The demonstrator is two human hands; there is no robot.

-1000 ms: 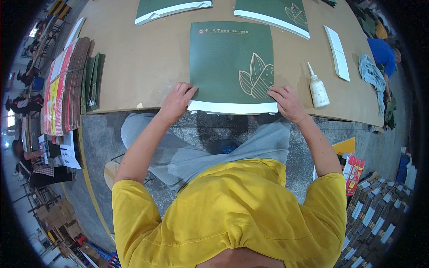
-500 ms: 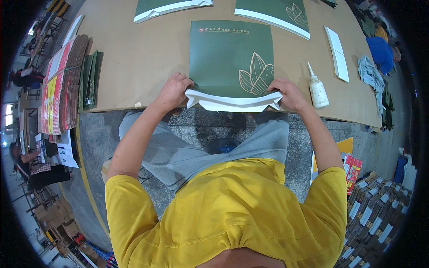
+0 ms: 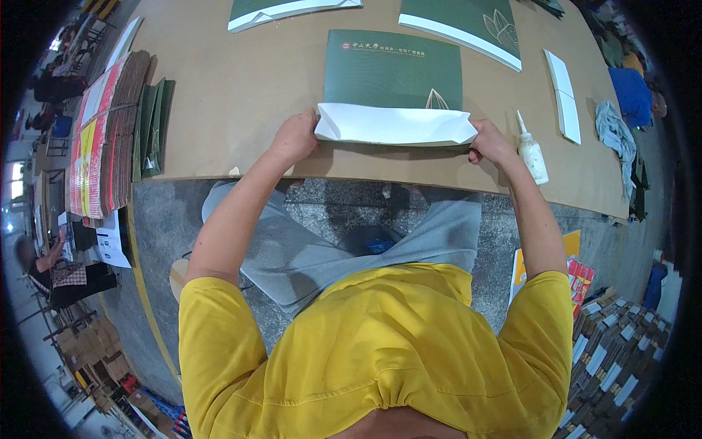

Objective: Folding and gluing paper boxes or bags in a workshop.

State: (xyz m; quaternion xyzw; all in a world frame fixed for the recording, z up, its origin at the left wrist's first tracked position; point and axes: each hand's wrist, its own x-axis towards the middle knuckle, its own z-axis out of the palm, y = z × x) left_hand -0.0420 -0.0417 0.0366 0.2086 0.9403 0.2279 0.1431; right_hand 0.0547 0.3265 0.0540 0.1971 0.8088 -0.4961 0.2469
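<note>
A green paper bag point(image 3: 391, 77) with a gold leaf print lies on the brown table in front of me. Its near end is raised and folded up, so a white inner panel faces me and covers part of the print. My left hand point(image 3: 297, 137) pinches the left corner of that white end. At the right corner, my right hand point(image 3: 490, 141) grips the same end with curled fingers. Just right of my right hand stands a white squeeze bottle point(image 3: 533, 157) with a pointed nozzle.
Two more green bags point(image 3: 464, 33) with white edges lie at the far side. A folded white strip point(image 3: 561, 95) is on the right, near a grey-blue cloth point(image 3: 616, 139). Bundled cardboard point(image 3: 110, 139) and standing green bags point(image 3: 153, 128) occupy the left edge.
The bag's near end has lifted and turned away from me, showing more white and hiding most of the leaf print. Both hands rose with it, still at its corners.
</note>
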